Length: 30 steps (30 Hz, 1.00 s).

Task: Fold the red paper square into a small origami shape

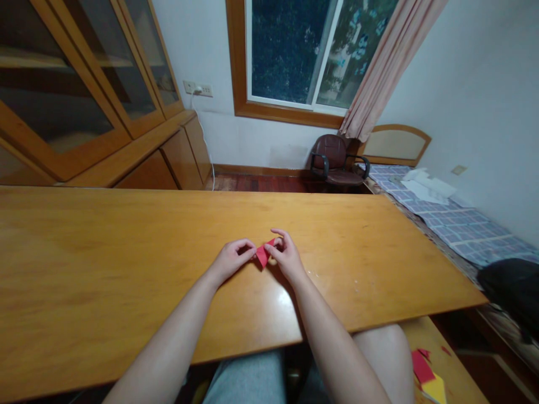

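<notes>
Red paper piece (263, 257): over the table (126, 269), mid-width | your left hand (234, 259): pinching its left edge | your right hand (287, 258): pinching its right side | near right: red sheet (422, 367), yellow sheet (435, 388) on a lower wooden surface (457, 365) | far right: dark chair (334, 157) beneath the window (295, 56)

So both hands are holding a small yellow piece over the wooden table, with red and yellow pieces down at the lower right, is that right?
No, the head view shows the small piece in the left hand and right hand is red, not yellow. The wooden table and the red and yellow pieces at lower right are correct.
</notes>
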Each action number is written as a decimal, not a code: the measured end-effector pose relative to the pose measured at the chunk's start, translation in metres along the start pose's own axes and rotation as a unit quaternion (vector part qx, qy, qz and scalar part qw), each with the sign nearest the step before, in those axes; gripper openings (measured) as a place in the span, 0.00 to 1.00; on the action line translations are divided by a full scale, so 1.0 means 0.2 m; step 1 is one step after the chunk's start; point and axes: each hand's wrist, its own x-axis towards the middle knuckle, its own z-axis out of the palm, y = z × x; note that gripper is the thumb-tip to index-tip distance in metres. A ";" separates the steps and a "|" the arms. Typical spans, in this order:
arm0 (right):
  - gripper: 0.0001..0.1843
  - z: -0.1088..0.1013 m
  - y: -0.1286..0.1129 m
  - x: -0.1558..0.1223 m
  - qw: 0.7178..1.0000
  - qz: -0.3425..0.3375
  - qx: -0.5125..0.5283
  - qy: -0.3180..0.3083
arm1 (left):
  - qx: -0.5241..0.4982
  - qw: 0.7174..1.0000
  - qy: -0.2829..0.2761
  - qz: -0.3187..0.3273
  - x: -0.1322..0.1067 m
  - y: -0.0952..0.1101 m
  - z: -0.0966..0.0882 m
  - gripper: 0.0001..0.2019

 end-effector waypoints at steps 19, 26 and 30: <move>0.25 0.00 -0.01 0.00 1.000 0.003 -0.004 -0.002 | 0.024 1.000 -0.004 0.004 0.01 -0.02 0.01 0.12; 0.25 0.00 -0.01 0.00 1.000 0.004 0.003 0.000 | 0.021 1.000 -0.006 -0.003 0.00 0.00 0.00 0.12; 0.25 0.00 -0.02 0.00 1.000 0.003 0.012 0.013 | 0.020 1.000 -0.012 -0.009 0.00 0.01 0.00 0.12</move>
